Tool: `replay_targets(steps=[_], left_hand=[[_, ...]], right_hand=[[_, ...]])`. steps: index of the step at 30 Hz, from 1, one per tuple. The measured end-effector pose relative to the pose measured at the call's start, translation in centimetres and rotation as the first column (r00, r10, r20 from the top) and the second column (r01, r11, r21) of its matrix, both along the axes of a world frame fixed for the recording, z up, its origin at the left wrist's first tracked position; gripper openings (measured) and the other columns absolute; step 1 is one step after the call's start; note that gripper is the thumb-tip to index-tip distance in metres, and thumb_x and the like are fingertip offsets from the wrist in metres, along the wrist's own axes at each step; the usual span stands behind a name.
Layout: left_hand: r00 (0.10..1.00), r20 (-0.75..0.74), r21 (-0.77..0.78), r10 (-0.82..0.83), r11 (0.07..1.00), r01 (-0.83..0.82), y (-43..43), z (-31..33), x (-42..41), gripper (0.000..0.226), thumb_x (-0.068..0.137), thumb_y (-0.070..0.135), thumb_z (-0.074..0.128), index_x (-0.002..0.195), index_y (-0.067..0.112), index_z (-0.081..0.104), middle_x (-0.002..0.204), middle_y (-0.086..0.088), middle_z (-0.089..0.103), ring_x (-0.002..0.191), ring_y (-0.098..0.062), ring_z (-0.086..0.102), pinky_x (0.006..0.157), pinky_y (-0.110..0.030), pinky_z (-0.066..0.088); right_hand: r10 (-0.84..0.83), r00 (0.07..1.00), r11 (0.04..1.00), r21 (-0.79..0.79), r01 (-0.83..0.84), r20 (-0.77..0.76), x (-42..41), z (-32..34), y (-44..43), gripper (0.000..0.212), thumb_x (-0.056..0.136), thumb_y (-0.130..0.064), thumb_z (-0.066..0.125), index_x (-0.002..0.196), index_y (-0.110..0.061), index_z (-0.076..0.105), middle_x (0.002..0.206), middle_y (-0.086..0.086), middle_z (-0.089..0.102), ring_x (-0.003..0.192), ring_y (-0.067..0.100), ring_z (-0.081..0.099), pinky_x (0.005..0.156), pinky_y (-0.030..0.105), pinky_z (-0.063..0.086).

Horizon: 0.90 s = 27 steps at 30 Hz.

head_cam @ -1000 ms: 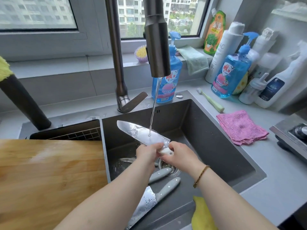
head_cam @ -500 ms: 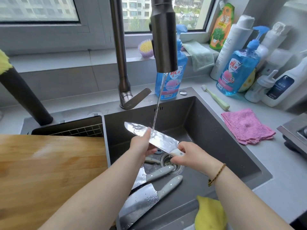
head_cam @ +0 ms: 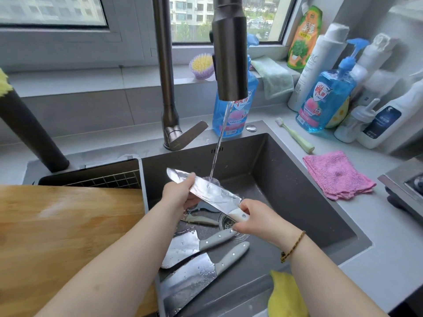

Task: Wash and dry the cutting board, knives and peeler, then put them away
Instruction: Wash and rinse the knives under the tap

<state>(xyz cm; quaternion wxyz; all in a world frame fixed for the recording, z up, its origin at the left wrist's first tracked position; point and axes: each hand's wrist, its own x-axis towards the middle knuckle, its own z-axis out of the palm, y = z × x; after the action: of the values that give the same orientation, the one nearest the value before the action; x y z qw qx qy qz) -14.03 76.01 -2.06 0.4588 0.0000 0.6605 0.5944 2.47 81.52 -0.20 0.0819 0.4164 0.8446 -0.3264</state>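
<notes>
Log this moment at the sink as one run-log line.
step: rinsing knife | right hand: holds handle | left hand: on blade | faucet: running | two cleavers: in sink

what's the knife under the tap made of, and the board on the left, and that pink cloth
Knife: polished steel blade, going by its mirror shine; smooth off-white handle, probably plastic. Cutting board: light wood or bamboo, with visible grain. Pink cloth: fuzzy, likely microfibre or terry.

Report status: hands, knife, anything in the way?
Right hand shut on knife handle; left hand rubbing blade under stream. Two cleavers wait in sink. Nothing blocking.
</notes>
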Motion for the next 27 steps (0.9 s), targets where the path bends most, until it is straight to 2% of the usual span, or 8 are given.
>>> replay_targets(steps=[4, 9, 13, 16, 18, 20, 22, 27], left_hand=[[0.988, 0.1, 0.038, 0.118, 0.992, -0.122, -0.1, 0.5, 0.4, 0.034, 0.099, 0.036, 0.034, 0.105, 0.005, 0.047, 0.087, -0.013, 0.06, 0.067, -0.019, 0.058, 0.065, -0.033, 0.05], [0.993, -0.062, 0.082, -0.103, 0.991, 0.107, -1.0, 0.5, 0.8, 0.027, 0.093, 0.007, 0.048, 0.115, -0.008, 0.053, 0.085, -0.013, 0.064, 0.074, -0.019, 0.062, 0.071, -0.027, 0.052], [1.0, -0.016, 0.043, -0.013, 0.999, 0.014, -2.4, 1.6, 0.9, 0.045, 0.098, 0.04, 0.034, 0.101, -0.001, 0.052, 0.091, -0.015, 0.062, 0.083, -0.025, 0.06, 0.08, -0.035, 0.049], [0.993, -0.06, 0.052, -0.103, 0.993, 0.106, -4.2, 2.3, 1.7, 0.054, 0.097, 0.046, 0.022, 0.101, 0.004, 0.056, 0.098, -0.012, 0.062, 0.094, -0.025, 0.059, 0.087, -0.036, 0.046], [0.981, -0.141, 0.045, -0.132, 0.989, 0.139, -6.3, 2.3, 2.2, 0.042, 0.098, 0.038, 0.031, 0.105, 0.006, 0.057, 0.097, -0.007, 0.063, 0.092, -0.022, 0.06, 0.086, -0.033, 0.047], [0.964, -0.244, 0.012, -0.106, 0.994, 0.113, -8.4, 1.9, 2.4, 0.027, 0.096, 0.027, 0.044, 0.107, 0.006, 0.057, 0.088, -0.003, 0.064, 0.081, -0.017, 0.06, 0.077, -0.03, 0.05], [0.945, -0.314, -0.025, -0.086, 0.996, 0.083, -10.7, 2.1, 2.8, 0.016, 0.094, 0.02, 0.05, 0.099, 0.008, 0.058, 0.079, -0.003, 0.061, 0.071, -0.014, 0.056, 0.064, -0.024, 0.048], [0.888, -0.409, -0.089, -0.212, 0.977, 0.192, -16.0, 3.1, 4.1, 0.017, 0.093, 0.028, 0.049, 0.082, 0.019, 0.057, 0.08, 0.0, 0.06, 0.073, -0.012, 0.056, 0.06, -0.019, 0.043]], right_hand=[[-0.059, 0.998, 0.998, 0.014, 0.06, -0.03, -0.2, 0.1, 0.0, 0.028, 0.075, -0.019, 0.066, 0.073, -0.014, 0.038, 0.073, 0.0, 0.038, 0.066, 0.014, 0.034, 0.051, 0.025, 0.023], [-0.076, 0.997, 0.995, 0.06, 0.077, -0.02, -0.4, -0.2, -0.6, 0.04, 0.077, -0.022, 0.064, 0.06, -0.016, 0.028, 0.062, -0.003, 0.03, 0.053, 0.01, 0.027, 0.046, 0.021, 0.017], [-0.047, 0.999, 0.999, 0.023, 0.047, -0.025, -0.1, -0.1, -1.3, 0.034, 0.08, -0.022, 0.063, 0.063, -0.014, 0.035, 0.061, -0.002, 0.035, 0.054, 0.012, 0.031, 0.046, 0.022, 0.02], [-0.027, 0.996, 0.996, -0.088, 0.02, -0.088, -0.1, 0.5, -2.3, 0.02, 0.084, -0.025, 0.059, 0.072, -0.013, 0.048, 0.069, -0.002, 0.047, 0.059, 0.012, 0.041, 0.052, 0.022, 0.029], [0.038, 0.99, 0.987, -0.15, -0.059, -0.138, -0.5, 1.5, -3.4, 0.016, 0.088, -0.026, 0.052, 0.078, -0.015, 0.054, 0.078, -0.003, 0.058, 0.067, 0.008, 0.048, 0.062, 0.021, 0.037], [0.072, 0.974, 0.971, -0.208, -0.117, -0.213, -1.4, 2.5, -4.5, 0.018, 0.091, -0.027, 0.048, 0.095, -0.013, 0.058, 0.097, 0.003, 0.064, 0.087, 0.013, 0.055, 0.078, 0.026, 0.041], [0.068, 0.956, 0.945, -0.29, -0.154, -0.287, -2.4, 3.3, -5.7, 0.025, 0.095, -0.029, 0.043, 0.11, -0.014, 0.055, 0.1, -0.005, 0.061, 0.101, 0.013, 0.055, 0.089, 0.028, 0.041], [-0.096, 0.897, 0.747, -0.627, -0.222, -0.432, -6.3, 3.9, -9.3, 0.035, 0.099, -0.035, 0.032, 0.125, -0.014, 0.043, 0.107, -0.012, 0.059, 0.109, 0.012, 0.053, 0.091, 0.03, 0.044]])
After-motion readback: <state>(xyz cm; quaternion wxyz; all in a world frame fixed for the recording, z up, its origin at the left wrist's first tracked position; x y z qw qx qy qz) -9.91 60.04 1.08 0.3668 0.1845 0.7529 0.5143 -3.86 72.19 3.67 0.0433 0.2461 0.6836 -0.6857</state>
